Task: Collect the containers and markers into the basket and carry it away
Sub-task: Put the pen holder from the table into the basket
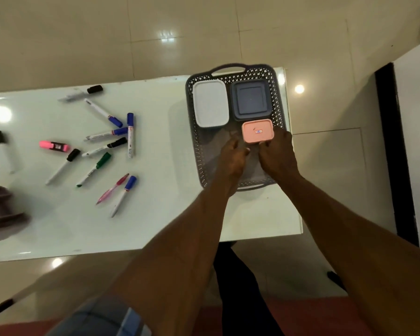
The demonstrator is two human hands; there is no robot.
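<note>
A grey perforated basket (194, 146) with handles sits on the right part of the white table (155, 214). Inside it lie a white container (210, 103), a dark blue-grey container (250, 99) and a small pink container (257, 130) with a label on its lid. My right hand (277, 154) grips the pink container's near right edge. My left hand (232, 156) is inside the basket just left of that container, fingers loosely curled, holding nothing I can see. Several markers (102, 146) with blue, black and green caps, a pink highlighter (54, 146) and a pink pen (112, 189) lie scattered on the table's left half.
A dark brown organiser (0, 214) sits blurred at the table's left edge. A lone black-capped marker (5, 151) lies far left. Glossy beige floor tiles surround the table. A dark door frame (395, 151) stands to the right.
</note>
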